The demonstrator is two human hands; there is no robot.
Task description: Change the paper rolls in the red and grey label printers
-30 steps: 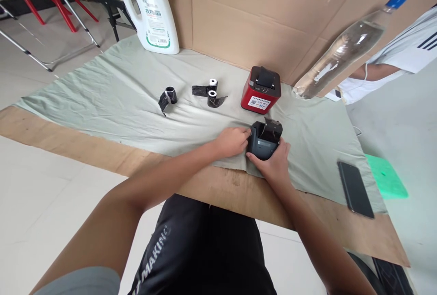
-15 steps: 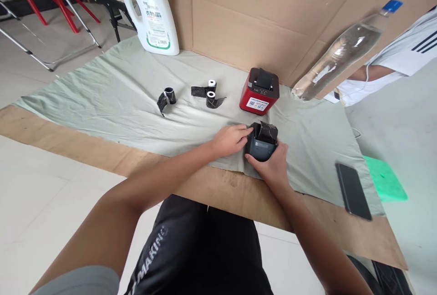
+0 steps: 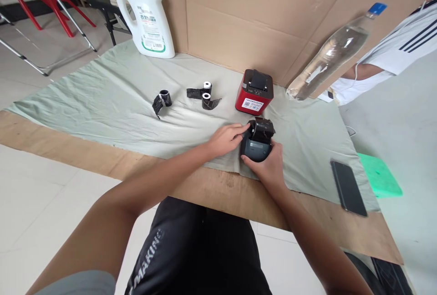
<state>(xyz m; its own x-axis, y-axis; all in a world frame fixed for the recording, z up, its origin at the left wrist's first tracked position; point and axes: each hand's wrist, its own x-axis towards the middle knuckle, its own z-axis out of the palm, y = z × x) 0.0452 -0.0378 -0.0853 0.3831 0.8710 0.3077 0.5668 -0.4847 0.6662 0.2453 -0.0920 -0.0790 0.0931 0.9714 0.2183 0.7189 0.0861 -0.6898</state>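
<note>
One small dark printer [image 3: 256, 150], near front edge of cloth-covered counter [image 3: 218, 183]; clasped round near end by right grip [image 3: 270, 164]. Left grip [image 3: 225, 139]: fingertip at upper left edge, cannot tell whether pinching. Red printer [image 3: 252, 92], just behind.

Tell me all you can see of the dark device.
The device looks dark grey, plastic, with a rounded near end, pale label and glossy black piece at its far end. It is on or just above the cloth, near the red box. The right hand grips it; the left hand touches its left side.
</note>
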